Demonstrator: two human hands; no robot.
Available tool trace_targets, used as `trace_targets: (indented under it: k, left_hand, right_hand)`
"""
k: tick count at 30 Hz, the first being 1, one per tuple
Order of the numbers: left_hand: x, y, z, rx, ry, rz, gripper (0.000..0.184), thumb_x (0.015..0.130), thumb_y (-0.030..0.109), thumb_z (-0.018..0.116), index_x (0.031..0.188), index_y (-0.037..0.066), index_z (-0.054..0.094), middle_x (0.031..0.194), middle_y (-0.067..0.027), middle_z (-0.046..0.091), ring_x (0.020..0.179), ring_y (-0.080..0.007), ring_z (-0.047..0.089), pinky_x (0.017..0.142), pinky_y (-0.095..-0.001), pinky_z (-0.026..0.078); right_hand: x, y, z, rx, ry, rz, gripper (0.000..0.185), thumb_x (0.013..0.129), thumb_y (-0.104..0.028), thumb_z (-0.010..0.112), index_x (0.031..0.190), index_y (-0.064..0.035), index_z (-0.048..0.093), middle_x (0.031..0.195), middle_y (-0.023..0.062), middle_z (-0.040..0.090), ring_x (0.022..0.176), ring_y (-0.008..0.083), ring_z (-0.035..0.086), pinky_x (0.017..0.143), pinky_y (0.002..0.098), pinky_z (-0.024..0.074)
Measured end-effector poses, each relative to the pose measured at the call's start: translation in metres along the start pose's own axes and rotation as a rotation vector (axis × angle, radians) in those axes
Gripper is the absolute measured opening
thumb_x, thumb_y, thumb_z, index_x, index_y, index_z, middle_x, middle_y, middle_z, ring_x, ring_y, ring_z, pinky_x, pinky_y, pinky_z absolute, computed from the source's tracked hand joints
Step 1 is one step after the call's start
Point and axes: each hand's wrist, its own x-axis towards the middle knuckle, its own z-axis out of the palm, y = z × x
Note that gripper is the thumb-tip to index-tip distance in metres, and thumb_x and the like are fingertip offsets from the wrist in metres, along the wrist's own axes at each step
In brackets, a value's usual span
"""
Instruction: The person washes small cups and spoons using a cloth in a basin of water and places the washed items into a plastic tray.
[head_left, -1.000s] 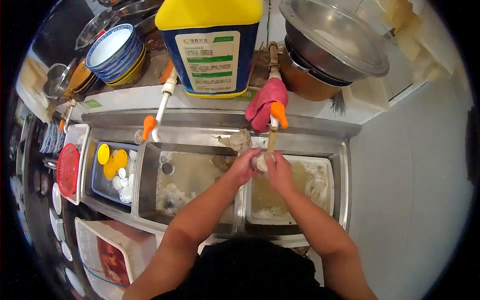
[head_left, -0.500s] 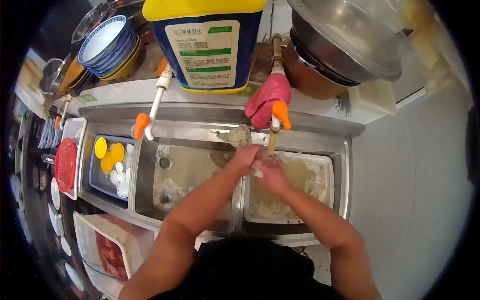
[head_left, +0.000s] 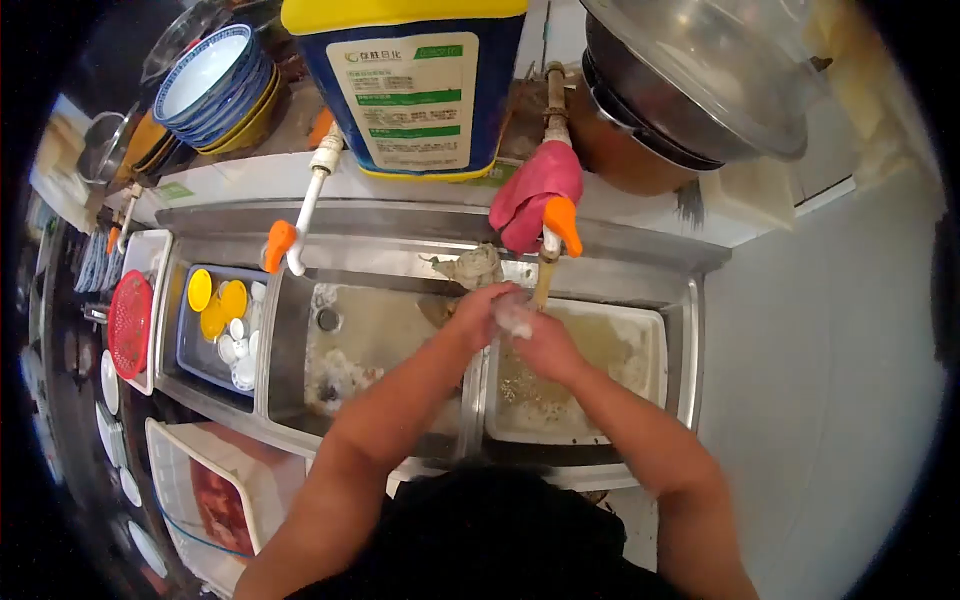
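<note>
My left hand [head_left: 480,317] and my right hand [head_left: 549,349] meet over the divider between two sink basins, beside the tap. Between them is a small translucent, whitish object [head_left: 514,314], blurred, so its kind is unclear. The fingers of both hands are closed around it. Just right of my hands, the tap [head_left: 548,246], with an orange handle and a pink cloth [head_left: 540,195] draped on its pipe, hangs over a white tub [head_left: 655,350] of cloudy water. Behind my left hand a crumpled greyish cloth [head_left: 474,267] lies on the sink ledge.
The left basin [head_left: 370,310] holds murky water and suds. Farther left stand a grey tub [head_left: 215,380] with yellow and white dishes and a red basket [head_left: 130,325]. A big blue jug [head_left: 405,100], stacked bowls [head_left: 205,85] and large pots [head_left: 650,120] line the back ledge.
My hands have shifted slightly left, out from under the tap, and the whitish object shows more between them. The view has moved a little.
</note>
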Motion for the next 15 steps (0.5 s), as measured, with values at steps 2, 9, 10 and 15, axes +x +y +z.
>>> trace_targets:
  k: [2, 9, 10, 15]
  left_hand:
    - [-0.004, -0.018, -0.002, -0.066, 0.030, 0.093, 0.026, 0.086, 0.023, 0.055, 0.104, 0.004, 0.059, 0.093, -0.0089, 0.063, 0.084, -0.0226, 0.062, 0.077, -0.0360, 0.051]
    - [0.007, -0.017, -0.021, 0.029, 0.052, -0.024, 0.024, 0.087, 0.022, 0.052, 0.102, 0.004, 0.058, 0.092, -0.0101, 0.062, 0.083, -0.0243, 0.061, 0.078, -0.0381, 0.051]
    - [0.003, -0.016, -0.018, -0.083, 0.005, 0.035, 0.023, 0.088, 0.020, 0.051, 0.102, 0.003, 0.058, 0.093, -0.0113, 0.063, 0.083, -0.0247, 0.061, 0.077, -0.0384, 0.051]
    - [0.013, -0.022, -0.022, -0.036, 0.154, 0.033, 0.017, 0.088, 0.015, 0.050, 0.097, 0.003, 0.058, 0.089, -0.0121, 0.062, 0.077, -0.0261, 0.061, 0.071, -0.0419, 0.052]
  right_hand:
    - [0.009, 0.017, 0.028, 1.153, 0.166, 0.309, 0.041, 0.073, -0.008, 0.062, 0.113, -0.0036, 0.054, 0.096, 0.0123, 0.064, 0.097, 0.0294, 0.060, 0.102, 0.0496, 0.0323]
    - [-0.006, 0.005, 0.025, -0.590, -0.048, -0.265, 0.041, 0.073, -0.009, 0.062, 0.114, -0.0087, 0.056, 0.108, 0.0151, 0.060, 0.103, 0.0314, 0.058, 0.101, 0.0503, 0.0327]
    - [-0.001, -0.006, 0.024, -0.006, 0.048, -0.091, 0.042, 0.074, -0.009, 0.062, 0.116, -0.0097, 0.054, 0.107, 0.0152, 0.060, 0.103, 0.0313, 0.057, 0.101, 0.0512, 0.0317]
    - [-0.005, 0.020, 0.038, -0.166, 0.044, -0.169, 0.034, 0.074, -0.011, 0.061, 0.107, -0.0102, 0.059, 0.106, 0.0152, 0.060, 0.098, 0.0322, 0.058, 0.105, 0.0556, 0.0237]
